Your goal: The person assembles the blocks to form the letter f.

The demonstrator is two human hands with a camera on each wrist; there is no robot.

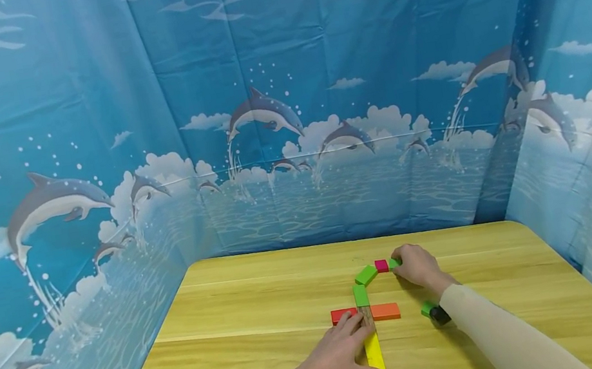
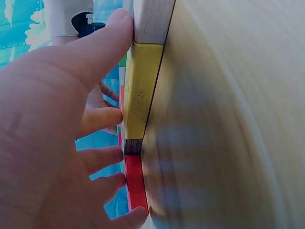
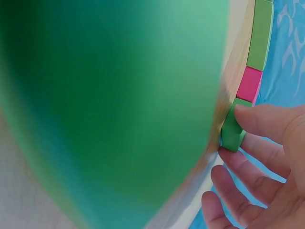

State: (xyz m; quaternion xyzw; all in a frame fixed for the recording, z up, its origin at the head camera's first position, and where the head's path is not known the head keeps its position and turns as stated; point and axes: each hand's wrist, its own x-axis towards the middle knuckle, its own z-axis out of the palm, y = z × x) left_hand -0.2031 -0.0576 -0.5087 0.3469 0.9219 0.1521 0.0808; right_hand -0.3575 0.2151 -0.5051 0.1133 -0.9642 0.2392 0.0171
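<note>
My right hand (image 1: 420,267) pinches a green block (image 3: 232,136) at the far end of a row of wooden blocks. Its thumb lies on the block, which meets a pink block (image 1: 381,266). Two more green blocks, one slanted (image 1: 367,275) and one straight (image 1: 360,296), lead back to a dark brown block (image 2: 133,146). My left hand (image 1: 336,354) rests over the row with spread fingers, touching the yellow block (image 1: 374,354) and the red block (image 2: 137,183). The thumb is by the pale wood block (image 2: 153,21) at the near end.
An orange block (image 1: 386,312) sticks out to the right of the row. Another green block (image 1: 426,308) lies beside the right wrist camera and looms blurred in that view. Blue dolphin-print curtains (image 1: 299,203) stand behind the wooden table (image 1: 228,339).
</note>
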